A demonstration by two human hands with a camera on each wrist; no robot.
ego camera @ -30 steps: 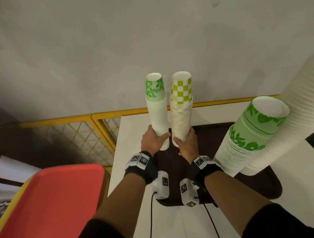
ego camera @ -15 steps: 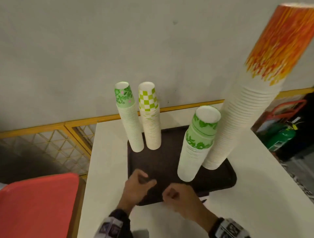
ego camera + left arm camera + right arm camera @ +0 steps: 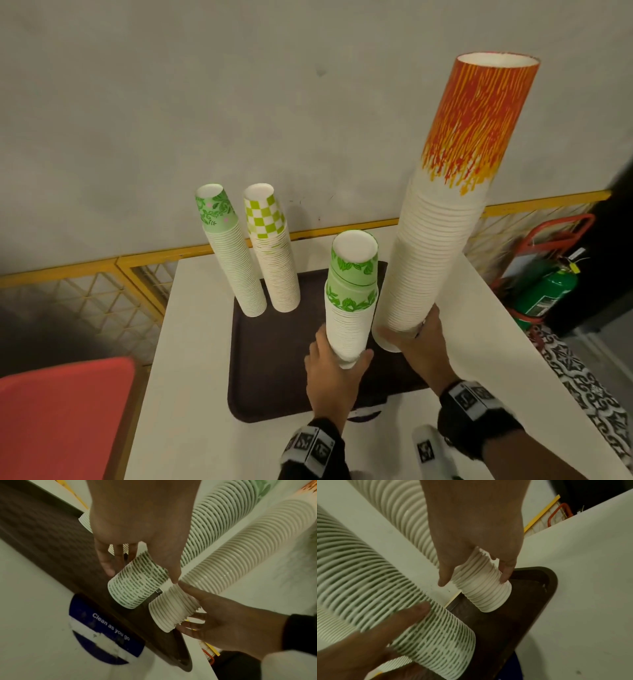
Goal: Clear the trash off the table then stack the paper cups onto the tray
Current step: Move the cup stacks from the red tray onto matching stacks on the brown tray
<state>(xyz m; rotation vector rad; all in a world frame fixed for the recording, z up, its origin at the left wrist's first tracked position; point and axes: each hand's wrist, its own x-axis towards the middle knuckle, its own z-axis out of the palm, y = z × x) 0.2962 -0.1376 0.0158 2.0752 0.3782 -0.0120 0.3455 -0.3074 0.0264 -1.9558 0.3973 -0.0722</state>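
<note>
We see a white bench (image 3: 191, 394) with square corners, its far edge close to a yellow mesh railing (image 3: 85, 291). Directly on it lies a dark brown tray (image 3: 267, 370), long side running left to right, set toward the far half of the top and leaving bare white on every side. In the left wrist view we also find a round blue sticker (image 3: 96, 632) stuck to the bench surface, reading "Clean as you go", scuffed white across its middle; the tray's near edge covers part of it. The head view shows only a sliver of that sticker at the tray's near rim.
</note>
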